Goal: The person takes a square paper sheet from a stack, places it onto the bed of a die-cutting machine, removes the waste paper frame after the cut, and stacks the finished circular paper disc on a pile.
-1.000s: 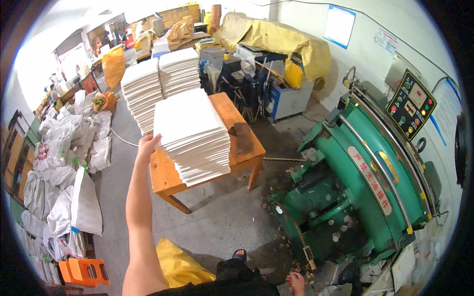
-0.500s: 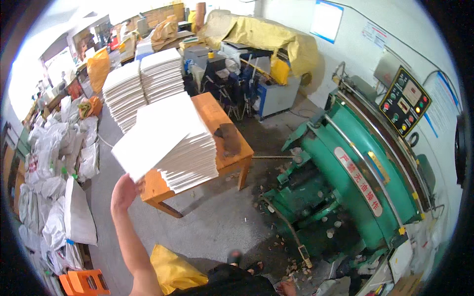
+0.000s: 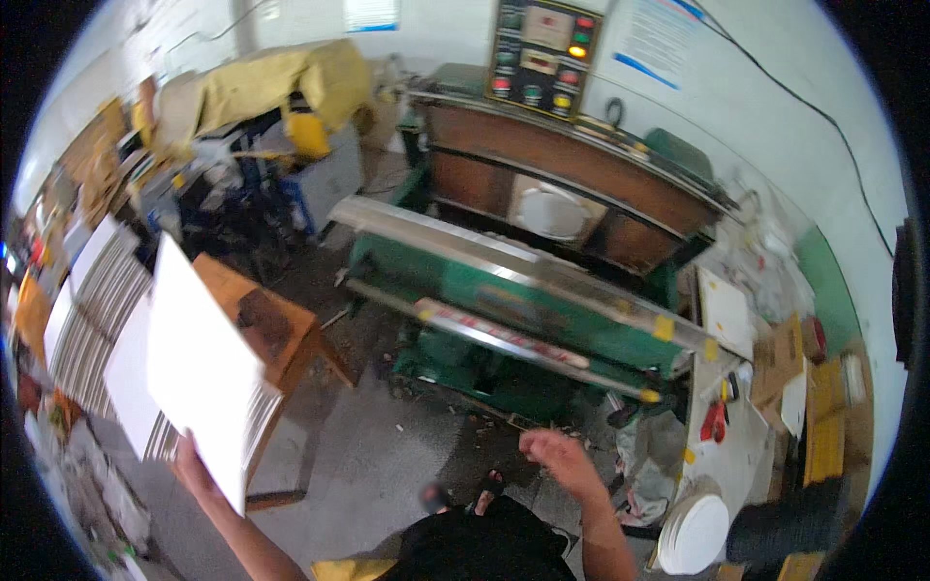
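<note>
My left hand (image 3: 197,469) grips the lower edge of a large white board sheet (image 3: 199,368), which is tilted up almost on edge. Behind that sheet, a stack of white sheets (image 3: 131,382) stands on the orange wooden table (image 3: 276,315) and is partly covered by it. My right hand (image 3: 559,455) hangs over the floor before the green press machine (image 3: 523,310), its fingers loosely curled with no object seen in them. The press gapes open, and a round white disc (image 3: 552,212) shows on its inner plate.
A control panel (image 3: 543,56) with lit buttons rises behind the press. At the right, a worktable (image 3: 715,455) carries red-handled scissors (image 3: 715,420). A stack of white round discs (image 3: 695,535) stands at its near end. Cardboard boxes (image 3: 778,360) crowd the right side.
My view has swung right toward the press, which now stands open. The held sheet has gone from lying over the stack to tilted up. My right hand has come up into view.
</note>
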Tool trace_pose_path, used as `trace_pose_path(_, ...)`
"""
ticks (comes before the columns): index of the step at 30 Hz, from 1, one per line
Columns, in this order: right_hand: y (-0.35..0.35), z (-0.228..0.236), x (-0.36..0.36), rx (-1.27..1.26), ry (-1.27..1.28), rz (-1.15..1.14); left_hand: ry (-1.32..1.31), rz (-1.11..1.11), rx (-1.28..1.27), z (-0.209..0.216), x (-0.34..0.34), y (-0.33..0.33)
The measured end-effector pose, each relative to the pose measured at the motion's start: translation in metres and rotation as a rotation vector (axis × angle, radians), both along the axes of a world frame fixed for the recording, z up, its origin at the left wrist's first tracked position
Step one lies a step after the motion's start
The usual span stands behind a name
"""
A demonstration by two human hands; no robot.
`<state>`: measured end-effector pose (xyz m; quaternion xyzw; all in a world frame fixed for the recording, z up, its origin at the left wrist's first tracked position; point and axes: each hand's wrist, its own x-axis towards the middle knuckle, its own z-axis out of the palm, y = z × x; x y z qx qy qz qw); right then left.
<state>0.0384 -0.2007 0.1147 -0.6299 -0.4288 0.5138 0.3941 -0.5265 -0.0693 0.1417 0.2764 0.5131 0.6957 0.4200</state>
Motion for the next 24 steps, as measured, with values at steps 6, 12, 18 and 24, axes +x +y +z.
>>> trace_pose_path(6,0.084,0.005,0.127,0.327,0.534,-0.604,-0.275,-0.569,-0.222,-0.018,0.203,-0.016)
trace_pose_path(12,0.187,-0.117,0.225,-0.141,0.462,-0.856,-0.329,-0.716,-0.542,-0.058,0.284,-0.055)
trace_pose_path(18,0.256,-0.179,0.249,-0.317,0.616,-0.814,-0.259,-0.767,-0.613,-0.084,0.323,-0.064)
trace_pose_path(24,0.273,-0.158,0.251,-0.34,0.73,-0.518,-0.508,-0.833,-0.612,-0.082,0.378,-0.055)
